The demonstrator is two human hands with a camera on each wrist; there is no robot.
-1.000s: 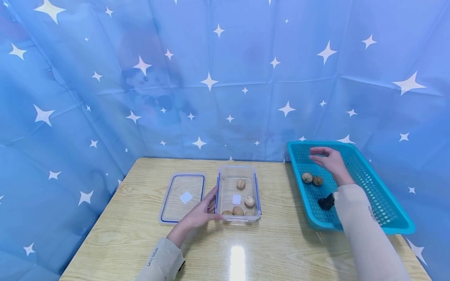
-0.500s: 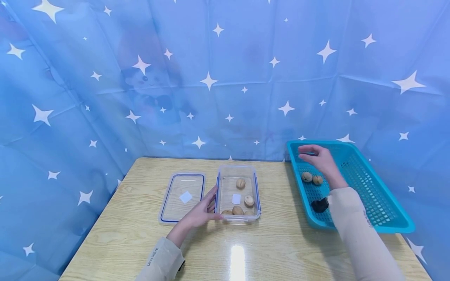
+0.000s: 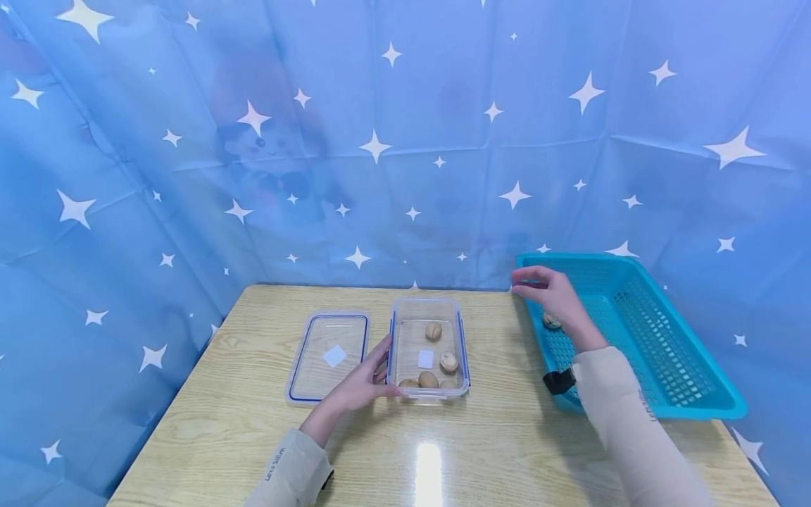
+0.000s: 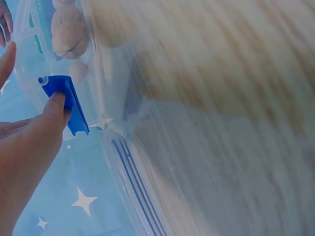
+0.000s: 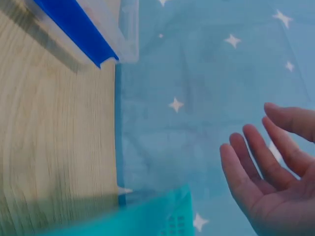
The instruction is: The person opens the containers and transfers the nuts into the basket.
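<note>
A clear plastic food container (image 3: 408, 320) with blue side clips stands at the table's middle, several walnuts (image 3: 428, 380) inside. My left hand (image 3: 355, 387) holds its near left corner, thumb at the front and fingers along the left side. In the left wrist view a fingertip presses the blue clip (image 4: 71, 105). My right hand (image 3: 551, 292) hovers over the left rim of a turquoise basket (image 3: 690, 352). Its fingers are loosely bent, with nothing visible between them in the right wrist view. A walnut (image 3: 550, 321) shows in the basket, partly behind that hand.
The container's clear lid (image 3: 319, 352), with a blue seal and a white label, lies flat left of the container. Behind the wooden table (image 3: 494, 443) hangs a blue star-patterned curtain (image 3: 437, 211). The basket stands at the table's right side.
My right hand has moved left, from above the inside of the basket to its left rim. It now covers one of the two walnuts seen there before. The left hand stays put.
</note>
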